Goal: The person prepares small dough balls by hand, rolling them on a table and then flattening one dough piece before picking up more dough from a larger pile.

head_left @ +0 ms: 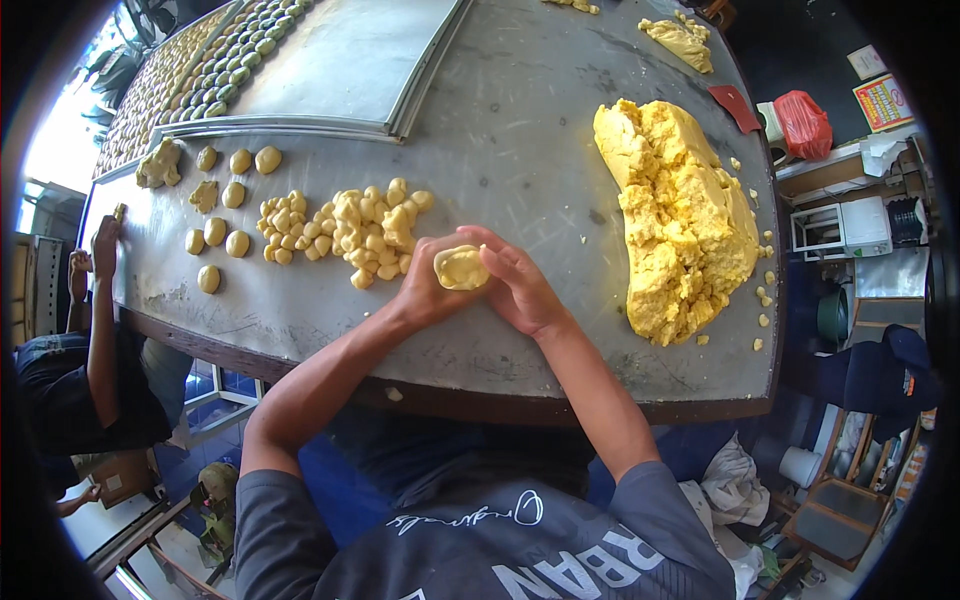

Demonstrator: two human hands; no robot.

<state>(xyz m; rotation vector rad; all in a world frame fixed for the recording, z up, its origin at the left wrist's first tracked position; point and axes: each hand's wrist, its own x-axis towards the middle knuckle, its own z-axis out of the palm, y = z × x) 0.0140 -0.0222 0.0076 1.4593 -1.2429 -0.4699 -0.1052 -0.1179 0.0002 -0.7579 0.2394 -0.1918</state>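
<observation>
A small piece of pale yellow dough (461, 268), flattened with a raised rim, is held above the near edge of the metal table. My left hand (425, 288) curls around it from the left. From the other side my right hand (524, 289) wraps against it, thumb at the dough's edge. A heap of small pale dough balls (367, 226) lies just beyond my left hand, with smaller lumps (283, 226) beside it. Farther left sit several round browner balls (237, 243). Right of my hands rests a big, crumbly mass of yellow dough (685, 225).
Metal trays (330, 70) lie at the back left, beside rows of greenish and tan pieces (215, 75). A red scraper-like piece (735, 108) is near the table's right edge. Another person (95, 370) stands at the left end. Crumbs dot the metal tabletop (510, 130).
</observation>
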